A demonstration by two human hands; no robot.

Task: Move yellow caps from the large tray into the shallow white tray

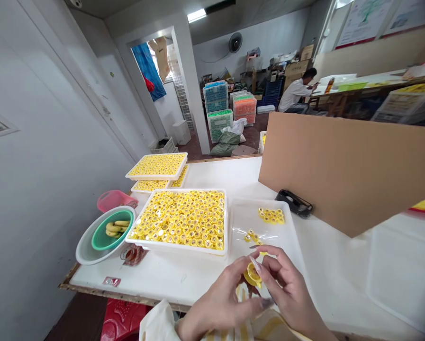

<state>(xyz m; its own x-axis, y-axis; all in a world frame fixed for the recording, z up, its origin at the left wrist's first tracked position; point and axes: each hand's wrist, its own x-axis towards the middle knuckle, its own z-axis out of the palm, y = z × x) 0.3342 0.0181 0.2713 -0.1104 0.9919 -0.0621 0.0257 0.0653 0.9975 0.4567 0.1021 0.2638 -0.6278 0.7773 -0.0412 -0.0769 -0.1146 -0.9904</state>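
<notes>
Between the fingertips of my two hands is a small yellow round piece (pixel 253 273) with a printed face and a little tab. My left hand (pixel 222 298) is closed on it from the left, and the thumb and fingers of my right hand (pixel 286 284) pinch it from the right. Under and beyond my hands lies a shallow white tray (pixel 240 213) with a cluster of similar yellow pieces (pixel 271 216) at its far right and a few loose ones (pixel 251 236) closer in. Left of it stands a tray full of yellow pieces (pixel 184 218), some turned white side up.
More filled trays (pixel 158 166) are stacked behind. Bananas (pixel 116 228) lie in a green bowl (pixel 100 239) inside a white basin (pixel 82 251). A black tape dispenser (pixel 293 203) sits by an upright cardboard sheet (pixel 340 166). Another person (pixel 293 94) sits at a far table.
</notes>
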